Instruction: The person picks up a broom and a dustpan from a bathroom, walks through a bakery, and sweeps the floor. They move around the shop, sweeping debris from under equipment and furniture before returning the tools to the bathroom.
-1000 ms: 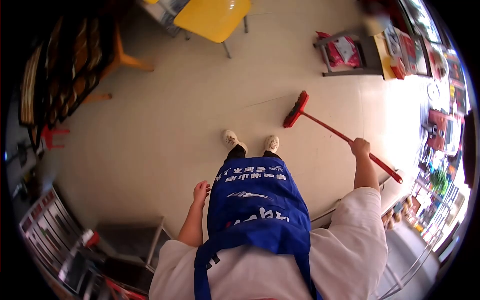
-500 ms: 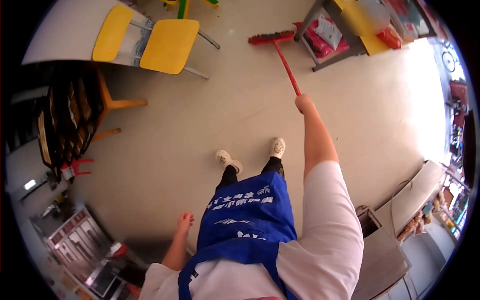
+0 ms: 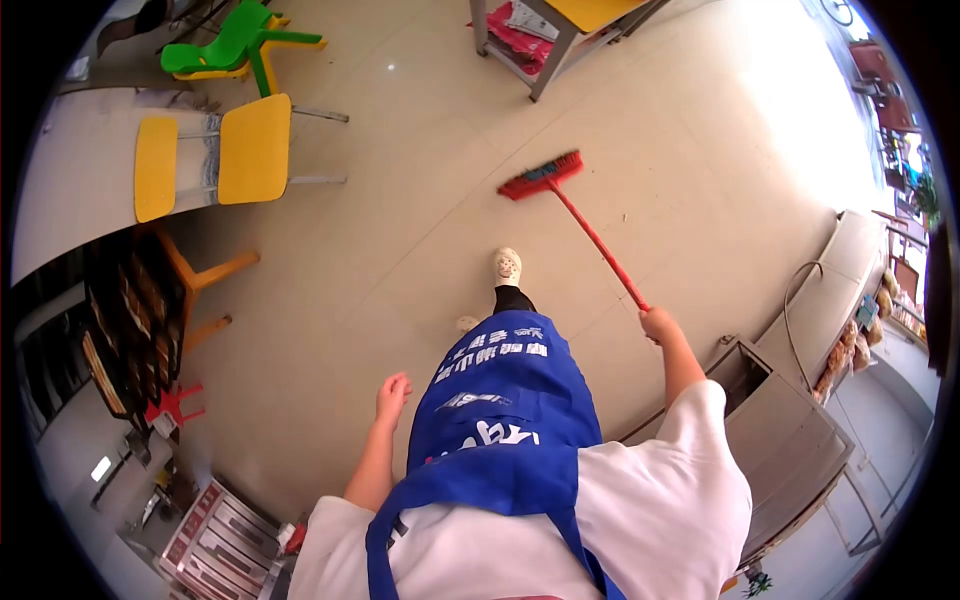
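The person is standing on a pale tiled floor (image 3: 400,250) and looking down over a blue apron (image 3: 500,400) with white lettering. The right hand (image 3: 662,325) is wrapping its fingers tightly around the upper end of a red broom (image 3: 595,242), with the arm reaching out to the right of the body. The broom's handle is slanting away from that hand, forward and to the left. Its red bristle head (image 3: 541,175) is resting on the floor ahead of the white shoe (image 3: 507,267), well apart from the furniture.

The left hand (image 3: 392,397) is hanging beside the apron and holding nothing. Its fingers seem to be curling loosely inward, though the lens distortion is making that hard to judge.

A yellow chair (image 3: 255,148) is standing to the left against a grey table (image 3: 70,190), and a green plastic chair (image 3: 235,40) is sitting beyond it. A metal-framed table (image 3: 545,65) is standing at the top, and a grey metal cabinet (image 3: 790,430) is sitting just beside the person's right arm.
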